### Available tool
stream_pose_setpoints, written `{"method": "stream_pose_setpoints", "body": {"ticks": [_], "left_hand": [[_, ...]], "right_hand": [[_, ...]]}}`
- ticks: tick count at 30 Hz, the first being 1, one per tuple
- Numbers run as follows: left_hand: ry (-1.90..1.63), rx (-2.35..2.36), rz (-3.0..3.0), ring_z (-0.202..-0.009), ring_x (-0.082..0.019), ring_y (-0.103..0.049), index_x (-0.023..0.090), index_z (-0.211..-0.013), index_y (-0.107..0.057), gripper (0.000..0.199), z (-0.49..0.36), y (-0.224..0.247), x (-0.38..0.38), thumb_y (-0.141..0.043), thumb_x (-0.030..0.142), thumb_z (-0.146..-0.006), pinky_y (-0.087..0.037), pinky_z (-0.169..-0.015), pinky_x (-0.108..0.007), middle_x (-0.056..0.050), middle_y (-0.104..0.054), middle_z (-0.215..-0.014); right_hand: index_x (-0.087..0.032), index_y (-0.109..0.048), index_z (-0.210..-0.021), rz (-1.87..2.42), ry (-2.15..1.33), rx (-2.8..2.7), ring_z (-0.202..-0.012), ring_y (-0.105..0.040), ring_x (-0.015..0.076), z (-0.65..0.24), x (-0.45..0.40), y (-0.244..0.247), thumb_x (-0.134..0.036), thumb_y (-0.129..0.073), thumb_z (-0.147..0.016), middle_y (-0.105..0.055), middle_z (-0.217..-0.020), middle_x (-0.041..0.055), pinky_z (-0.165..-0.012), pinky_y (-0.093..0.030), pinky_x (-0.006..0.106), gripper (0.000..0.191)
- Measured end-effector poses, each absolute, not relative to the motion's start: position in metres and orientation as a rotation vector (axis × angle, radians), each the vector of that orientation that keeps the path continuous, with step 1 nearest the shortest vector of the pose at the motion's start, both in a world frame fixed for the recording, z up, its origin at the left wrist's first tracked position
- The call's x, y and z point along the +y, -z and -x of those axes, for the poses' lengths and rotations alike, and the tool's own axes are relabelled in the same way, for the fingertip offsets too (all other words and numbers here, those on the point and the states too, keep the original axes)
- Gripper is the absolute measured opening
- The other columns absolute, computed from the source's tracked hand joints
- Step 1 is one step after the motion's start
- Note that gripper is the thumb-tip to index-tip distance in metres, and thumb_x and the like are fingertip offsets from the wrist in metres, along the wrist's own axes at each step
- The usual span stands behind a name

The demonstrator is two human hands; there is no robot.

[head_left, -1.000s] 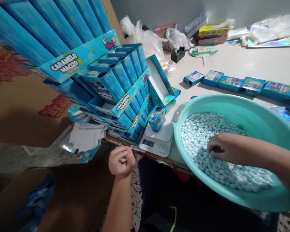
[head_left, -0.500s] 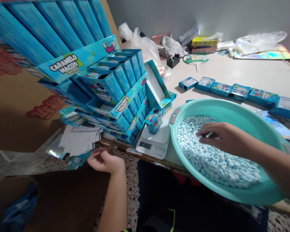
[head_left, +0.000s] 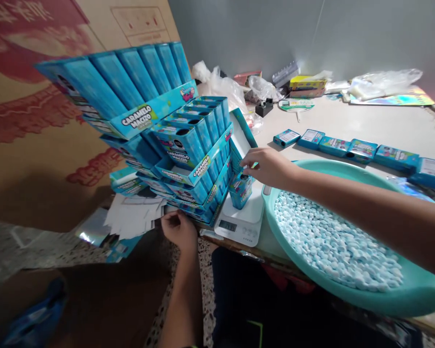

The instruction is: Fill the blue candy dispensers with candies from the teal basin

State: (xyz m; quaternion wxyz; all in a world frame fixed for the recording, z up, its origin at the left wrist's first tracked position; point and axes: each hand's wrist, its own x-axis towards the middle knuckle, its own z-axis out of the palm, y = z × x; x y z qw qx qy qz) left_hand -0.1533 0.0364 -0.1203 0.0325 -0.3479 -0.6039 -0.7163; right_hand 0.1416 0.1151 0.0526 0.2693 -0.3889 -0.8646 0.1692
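Note:
My right hand (head_left: 263, 166) is over a small blue candy box (head_left: 240, 192), its fingers pinched together just above the round hole in the box top. A pale bit, seemingly a candy, shows at the fingertips. The box stands upright on a white digital scale (head_left: 244, 232) whose display digits are blurred. To the right, a turquoise basin (head_left: 290, 249) holds many pale blue and white candies (head_left: 333, 241); my right forearm crosses over it. Low at the table edge, my left hand (head_left: 181, 231) is loosely curled with nothing visible in it, beside white paper sheets (head_left: 130, 215).
Stacked display trays of blue boxes (head_left: 188, 140) rise left of the scale, against a large cardboard carton (head_left: 29, 111). Several blue boxes (head_left: 362, 151) lie in a row behind the basin. Plastic bags (head_left: 384, 83) and a tape dispenser (head_left: 264, 107) sit toward the wall.
My right hand has left the candies in the basin and moved left to the top of the box on the scale. My left hand is now closer to the display trays. The camera view has shifted.

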Motion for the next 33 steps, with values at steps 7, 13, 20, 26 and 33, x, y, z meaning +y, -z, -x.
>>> {"method": "stream_pose_setpoints", "body": {"ticks": [7,13,20,26,33], "left_hand": [[2.055,-1.941,1.166,-0.072,-0.014,-0.058,0.018,-0.083,-0.058,0.011,0.156,0.128,0.027,-0.063,0.028,-0.082,-0.047,-0.071,-0.028,0.001,-0.059,-0.078],[2.02,-1.952,1.202,-0.072,-0.014,-0.058,0.018,-0.083,-0.058,0.012,0.157,0.129,0.026,-0.061,0.03,-0.084,-0.048,-0.071,-0.028,0.001,-0.059,-0.077],[1.998,-1.928,1.219,-0.072,-0.014,-0.059,0.018,-0.081,-0.06,0.01,0.157,0.127,0.024,-0.061,0.028,-0.084,-0.047,-0.07,-0.028,0.001,-0.06,-0.077],[1.986,-1.892,1.227,-0.071,-0.014,-0.056,0.019,-0.077,-0.059,0.013,0.158,0.127,0.024,-0.063,0.029,-0.084,-0.045,-0.071,-0.028,0.002,-0.058,-0.074],[1.998,-1.877,1.202,-0.07,-0.014,-0.057,0.018,-0.077,-0.059,0.014,0.16,0.13,0.027,-0.064,0.03,-0.083,-0.045,-0.069,-0.028,0.002,-0.057,-0.074]], "right_hand": [[-0.017,-0.077,-0.095,1.017,-0.424,-2.589,-0.09,-0.066,0.0199,-0.13,0.112,-0.047,-0.008,-0.06,-0.088,-0.072,-0.104,0.009,-0.085,-0.051,0.032,0.02],[-0.017,-0.074,-0.111,1.017,-0.502,-2.531,-0.09,-0.068,0.0197,-0.136,0.113,-0.043,-0.007,-0.058,-0.087,-0.073,-0.11,0.0092,-0.083,-0.052,0.033,0.031],[-0.017,-0.071,-0.12,0.928,-0.353,-2.592,-0.107,-0.064,0.0223,-0.134,0.102,-0.042,0.001,-0.042,-0.088,-0.068,-0.122,0.0112,-0.093,-0.05,0.035,0.047],[-0.017,-0.073,-0.117,0.841,0.14,-2.781,-0.117,-0.057,0.0284,-0.14,0.101,-0.036,-0.002,-0.046,-0.089,-0.064,-0.131,0.0137,-0.098,-0.046,0.043,0.042],[-0.013,-0.071,-0.103,1.35,0.169,-2.782,-0.102,-0.064,0.0279,-0.174,0.09,-0.056,-0.006,-0.043,-0.092,-0.067,-0.116,0.0162,-0.081,-0.045,0.037,0.031]]}}
